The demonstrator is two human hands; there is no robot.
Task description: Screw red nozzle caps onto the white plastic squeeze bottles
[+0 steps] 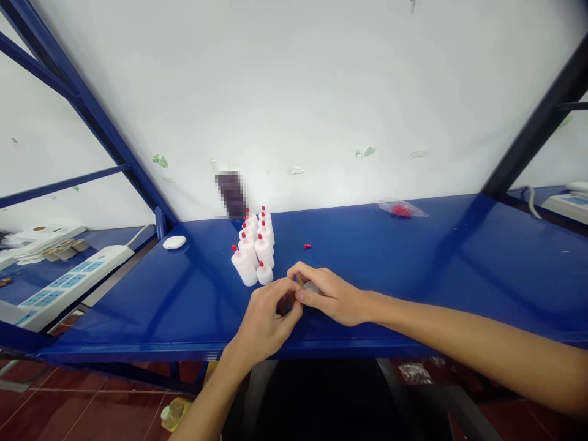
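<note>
My right hand (pixel 334 295) is closed around a small whitish bottle (pixel 312 286), mostly covered by the fingers. Against it, the fingertips of my left hand (pixel 269 315) come together in a pinch; whatever is between them is hidden. Just beyond my left hand, several white squeeze bottles (pixel 263 250) with red tips stand upright in two rows. The nearest one on the right, a shorter bottle (pixel 264 274), is close to my left knuckles. A few small red caps (pixel 307 246) lie on the blue table behind my hands.
A clear plastic bag (pixel 402 209) with red pieces lies at the table's back right. To the left is a white rounded case (pixel 174 242). A dark pixelated object (pixel 232 193) leans against the wall. Blue frame posts (pixel 98 116) rise at the left, beside a power strip (pixel 76 282).
</note>
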